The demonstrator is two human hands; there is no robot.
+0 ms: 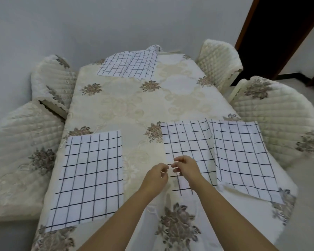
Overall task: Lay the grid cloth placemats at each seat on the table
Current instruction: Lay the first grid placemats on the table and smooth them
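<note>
both forearms reach in, left hand (157, 176) and right hand (186, 169) pinching the near edge of the middle placemat (187, 142), which overlaps the placemat (243, 156) just right of them, so a tug could drag both askew.

Four placemats on the table (134, 105) — one near left (91, 178), two overlapping near right (187, 142) (243, 153), one at the far end (129, 64) — chairs (279, 113) flanking both sides.

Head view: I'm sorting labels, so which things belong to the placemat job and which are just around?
Job: grid placemats, near left, middle, right, far; table; left hand; right hand.
Around: quilted chairs, doorway.
</note>
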